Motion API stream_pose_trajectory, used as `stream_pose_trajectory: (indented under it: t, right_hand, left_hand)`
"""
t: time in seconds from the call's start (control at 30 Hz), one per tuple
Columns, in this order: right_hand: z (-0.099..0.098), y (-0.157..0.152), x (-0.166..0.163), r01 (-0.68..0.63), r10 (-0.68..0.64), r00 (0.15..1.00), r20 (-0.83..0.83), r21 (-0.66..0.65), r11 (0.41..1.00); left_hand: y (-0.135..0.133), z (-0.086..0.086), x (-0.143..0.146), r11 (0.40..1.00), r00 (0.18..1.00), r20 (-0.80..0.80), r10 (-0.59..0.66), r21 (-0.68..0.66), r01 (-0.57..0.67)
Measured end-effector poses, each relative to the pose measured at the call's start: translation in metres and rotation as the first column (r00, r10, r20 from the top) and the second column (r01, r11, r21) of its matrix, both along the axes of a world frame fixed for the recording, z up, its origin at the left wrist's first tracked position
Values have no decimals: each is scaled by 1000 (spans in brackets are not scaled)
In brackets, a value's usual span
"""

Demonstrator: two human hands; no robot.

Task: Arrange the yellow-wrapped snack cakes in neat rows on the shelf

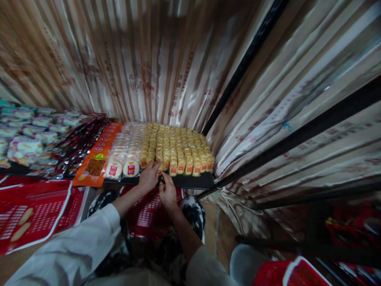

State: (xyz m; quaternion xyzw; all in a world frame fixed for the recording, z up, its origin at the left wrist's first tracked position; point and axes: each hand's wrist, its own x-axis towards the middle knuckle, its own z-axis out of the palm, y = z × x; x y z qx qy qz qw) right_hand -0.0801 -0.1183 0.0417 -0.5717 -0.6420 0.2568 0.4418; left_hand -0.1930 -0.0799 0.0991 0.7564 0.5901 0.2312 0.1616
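My left hand (149, 176) reaches to the front of the rows of yellow wrapped snack cakes (189, 161). Its fingertips close around a front yellow wrapped snack cake (159, 155), though the grip is partly hidden. Just to the right and lower, my right hand (168, 192) is at the shelf's front edge, thumb and fingers slightly apart, with nothing visible between them. Left of the yellow rows stand clear-wrapped round white cakes (131, 169) with red labels. An orange snack bag (91, 165) lies beside those.
The black shelf (193, 182) also carries dark snack packets (79, 145) and white packets (26, 145) at the left. Red baskets (64, 198) sit below. A black post (242, 69) rises at the right against plastic sheeting (166, 67). A grey stool (245, 264) stands lower right.
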Motion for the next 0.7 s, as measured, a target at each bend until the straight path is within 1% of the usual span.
stream_pose_trajectory:
  t: [0.2, 0.3, 0.43, 0.57, 0.7]
  right_hand:
    - [-8, 10, -3, -3, 2, 999, 39, 13, 1000]
    - [-10, 14, -4, 13, -15, 998, 65, 26, 1000]
    - [-11, 16, -6, 36, -41, 993, 109, 56, 998]
    - [-11, 15, -10, 84, -93, 988, 122, 73, 994]
    - [-12, 14, -12, 117, -127, 983, 136, 78, 990]
  left_hand:
    - [7, -5, -1, 999, 997, -77, 6, 53, -2]
    - [9, -11, -3, 996, 997, -72, 2, 85, 5]
    - [8, -23, -6, 995, 1000, 5, -30, 96, 29]
    - [0, -41, -9, 993, 988, 129, -81, 97, 69]
    - [-7, -58, -12, 992, 967, 240, -91, 102, 68]
